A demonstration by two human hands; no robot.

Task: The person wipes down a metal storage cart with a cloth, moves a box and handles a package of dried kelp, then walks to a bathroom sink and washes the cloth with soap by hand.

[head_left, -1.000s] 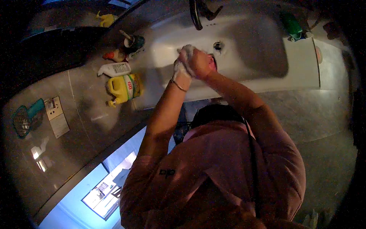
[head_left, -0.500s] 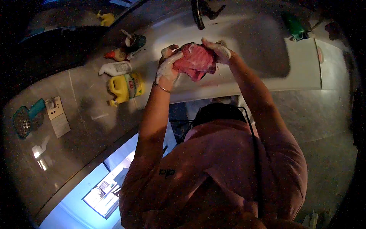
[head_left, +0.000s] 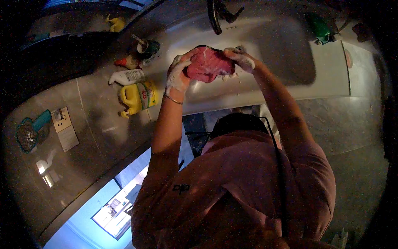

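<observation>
Over the white sink (head_left: 331, 79) I hold a crumpled, wet-looking pink cloth (head_left: 209, 62) stretched between both hands. My left hand (head_left: 178, 76), with a bracelet at its wrist and white suds over it, is closed on the cloth's left side. On the other side, my right hand (head_left: 241, 60) pinches the right edge, also with suds on its back. A dark edge shows along the cloth's top. Some fingertips are hidden behind the cloth.
A dark faucet (head_left: 214, 18) rises beyond the cloth. Left of the sink stand a yellow jug (head_left: 139, 98), a white bottle (head_left: 125, 76), a red-tipped bottle (head_left: 127, 62) and a dark cup (head_left: 148, 46). A green object (head_left: 317, 28) sits at the far right corner.
The cloth has shifted slightly left and been spread wider, and its hanging lower fold has drawn up. My left hand has moved a little left; both hands keep their hold.
</observation>
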